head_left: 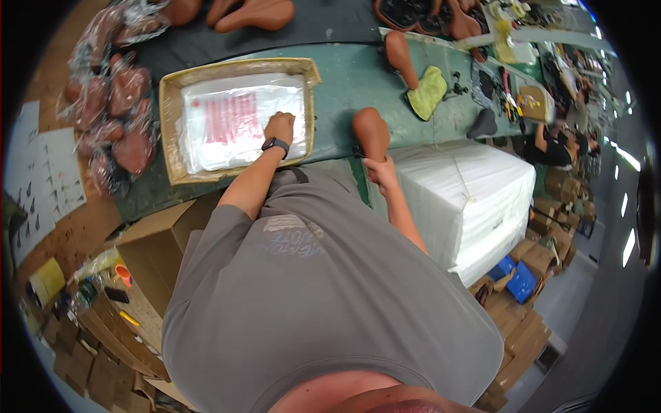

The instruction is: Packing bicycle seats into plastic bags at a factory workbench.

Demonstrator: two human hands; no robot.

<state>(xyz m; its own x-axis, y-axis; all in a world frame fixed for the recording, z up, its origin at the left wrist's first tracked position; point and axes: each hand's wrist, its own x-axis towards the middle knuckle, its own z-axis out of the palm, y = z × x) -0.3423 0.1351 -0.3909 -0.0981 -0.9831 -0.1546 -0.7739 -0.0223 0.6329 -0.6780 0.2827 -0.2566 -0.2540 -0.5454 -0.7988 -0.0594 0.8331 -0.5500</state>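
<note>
My right hand [383,175] grips a brown bicycle saddle [372,132] by its lower end, over the near edge of the green workbench [337,76]. My left hand [280,129], with a dark watch on its wrist, rests in a shallow cardboard box [167,131]. Its fingers are curled down on the right part of a stack of clear plastic bags [200,148] printed in red, pinching the top one; the fingertips are partly hidden. Beyond the right hand another brown saddle [401,58] lies beside a yellow-green cloth [427,93].
Saddles wrapped in clear plastic [131,144] are heaped at the left. More bare brown saddles [258,15] lie along the far side. A white wrapped block [454,199] stands at my right, near a black saddle [483,124]. An open carton [155,241] stands at lower left. Co-workers [551,148] are far right.
</note>
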